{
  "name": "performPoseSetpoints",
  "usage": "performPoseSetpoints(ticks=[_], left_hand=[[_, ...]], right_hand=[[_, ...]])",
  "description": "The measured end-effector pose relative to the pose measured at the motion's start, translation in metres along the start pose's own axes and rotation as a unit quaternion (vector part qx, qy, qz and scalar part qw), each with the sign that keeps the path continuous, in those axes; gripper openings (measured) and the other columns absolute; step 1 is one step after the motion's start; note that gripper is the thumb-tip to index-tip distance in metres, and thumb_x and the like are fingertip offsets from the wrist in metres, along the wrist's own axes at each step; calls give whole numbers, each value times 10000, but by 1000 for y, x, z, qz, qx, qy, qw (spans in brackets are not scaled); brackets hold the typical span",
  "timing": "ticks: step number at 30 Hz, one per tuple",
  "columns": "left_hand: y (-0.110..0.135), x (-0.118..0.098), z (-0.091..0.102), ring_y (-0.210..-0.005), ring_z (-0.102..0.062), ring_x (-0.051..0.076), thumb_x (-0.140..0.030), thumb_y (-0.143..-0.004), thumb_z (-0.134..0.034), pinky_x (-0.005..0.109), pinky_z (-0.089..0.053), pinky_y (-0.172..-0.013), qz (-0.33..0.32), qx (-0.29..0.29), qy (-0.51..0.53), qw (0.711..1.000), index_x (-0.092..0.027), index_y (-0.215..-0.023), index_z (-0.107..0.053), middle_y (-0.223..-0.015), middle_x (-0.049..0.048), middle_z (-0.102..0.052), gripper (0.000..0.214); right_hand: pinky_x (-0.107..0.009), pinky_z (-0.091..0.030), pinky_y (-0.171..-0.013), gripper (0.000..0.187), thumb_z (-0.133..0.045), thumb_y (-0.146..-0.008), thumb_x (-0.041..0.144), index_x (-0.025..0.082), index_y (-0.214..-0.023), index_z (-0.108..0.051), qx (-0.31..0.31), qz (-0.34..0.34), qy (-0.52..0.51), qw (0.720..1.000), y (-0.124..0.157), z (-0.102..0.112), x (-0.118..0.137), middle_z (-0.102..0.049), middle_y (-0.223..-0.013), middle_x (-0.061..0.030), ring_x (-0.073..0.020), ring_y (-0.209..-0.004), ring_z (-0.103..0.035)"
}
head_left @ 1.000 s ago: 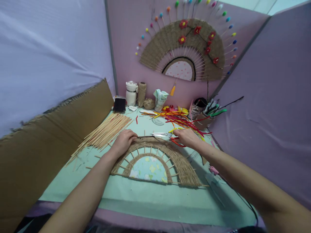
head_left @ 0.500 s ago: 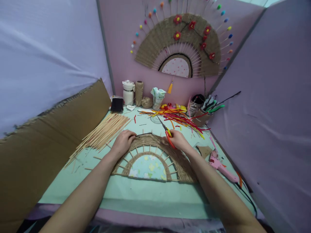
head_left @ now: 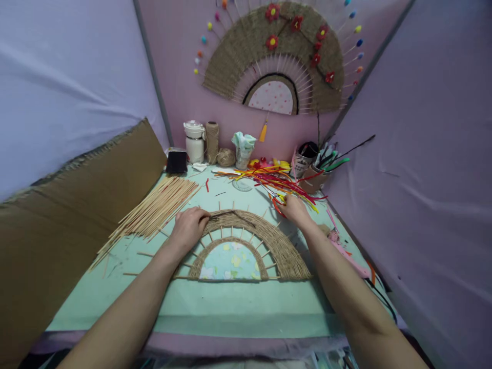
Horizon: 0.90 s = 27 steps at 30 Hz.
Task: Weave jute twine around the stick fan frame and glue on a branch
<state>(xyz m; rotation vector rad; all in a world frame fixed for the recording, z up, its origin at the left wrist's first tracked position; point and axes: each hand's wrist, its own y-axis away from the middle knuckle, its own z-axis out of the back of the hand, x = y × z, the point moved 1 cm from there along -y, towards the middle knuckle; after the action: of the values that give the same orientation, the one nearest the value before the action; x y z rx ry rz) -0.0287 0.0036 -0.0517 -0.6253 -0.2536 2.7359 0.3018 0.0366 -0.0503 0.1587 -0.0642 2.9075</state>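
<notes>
A half-round fan [head_left: 288,251] of brown twine woven over thin sticks lies flat, with a flowered pale-blue centre [head_left: 231,262]. Across its upper band rests a dark forked twig [head_left: 240,218]. My left hand [head_left: 189,225] pinches the twig's left end at the fan's upper left edge. Beyond the fan's upper right, my right hand [head_left: 295,210] holds scissors [head_left: 277,200] by their red and yellow handles. Their blades point away to the left, close by a heap of red, orange and yellow strips [head_left: 265,177].
Wooden skewers [head_left: 154,207] are piled at left beside a cardboard panel [head_left: 92,179]. Along the back stand a white bottle [head_left: 194,143], a twine spool [head_left: 211,142] and a twine ball [head_left: 226,157]. A pink glue gun [head_left: 348,256] lies right, partly behind my forearm. A finished fan [head_left: 238,56] hangs above.
My right hand has moved with the scissors away from the fan, up and to the right. My left hand stays at the twig's end. The whole view has shifted slightly.
</notes>
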Motion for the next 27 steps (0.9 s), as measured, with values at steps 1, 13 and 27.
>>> performPoseSetpoints(ticks=[1,13,27], left_hand=[[0,0,1,-960,-596,261,-266,-849,-465,410,-391,-863,3,6,2,1000,-199,-891,-693,-942,86,-686,242],[1,11,3,-920,-590,263,-286,-825,-469,381,-423,-810,-13,26,21,999,-188,-967,-672,-944,90,-665,266],[0,38,30,-976,-606,234,-303,-815,-452,338,-433,-871,113,-75,112,984,-188,-927,-677,-1016,81,-697,277]], right_hand=[[-274,-342,-608,252,-489,-835,311,122,-960,-601,-3,-4,6,1000,-1,-1,-2,-671,-935,-159,-248,-862,-614],[-273,-396,-734,234,-542,-822,242,90,-960,-654,15,-3,52,999,-4,-2,-27,-669,-979,-186,-251,-950,-612],[-291,-359,-883,289,-502,-876,217,153,-1137,-608,-29,204,-65,976,84,34,49,-644,-1073,-106,-228,-1030,-549]])
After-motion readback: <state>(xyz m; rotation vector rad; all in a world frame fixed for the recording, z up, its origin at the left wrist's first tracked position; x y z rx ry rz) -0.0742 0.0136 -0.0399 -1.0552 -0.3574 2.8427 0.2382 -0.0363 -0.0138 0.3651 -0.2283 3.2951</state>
